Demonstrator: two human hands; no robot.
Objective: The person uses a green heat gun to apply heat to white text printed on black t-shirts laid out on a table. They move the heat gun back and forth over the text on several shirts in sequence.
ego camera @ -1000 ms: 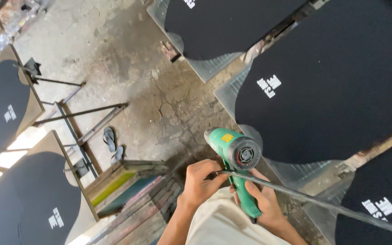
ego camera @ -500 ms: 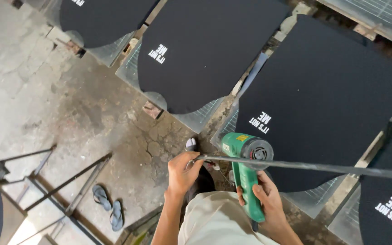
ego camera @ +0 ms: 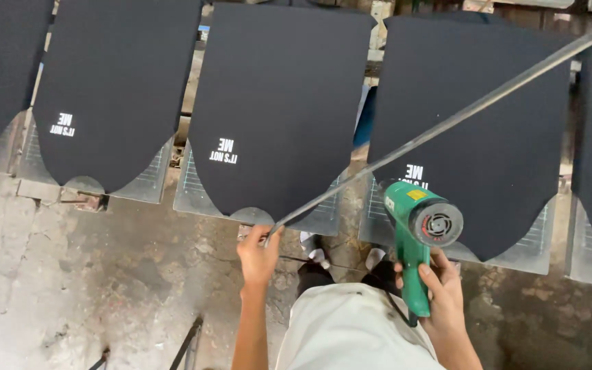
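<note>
My right hand [ego camera: 440, 288] grips the handle of a green heat gun [ego camera: 419, 226], whose round nozzle faces up toward the camera. My left hand [ego camera: 258, 255] holds the near end of a long thin metal rod [ego camera: 447, 123] that slants up to the top right corner. Both hands are above my light trousers, in front of a row of black garments [ego camera: 279, 103] stretched on pallets, each with a small white print near its lower edge. The rod crosses over the black garment [ego camera: 488, 116] behind the heat gun.
Metal pallet boards [ego camera: 193, 192] stick out under the garments in a row across the view. Cracked, stained concrete floor [ego camera: 70, 274] fills the lower left. A dark metal frame piece [ego camera: 186, 342] lies near the bottom edge. My feet [ego camera: 316, 257] show below the pallets.
The view has swung from the floor and frames toward the row of garments. Both hands keep their holds; the rod now slants up to the right instead of lying level.
</note>
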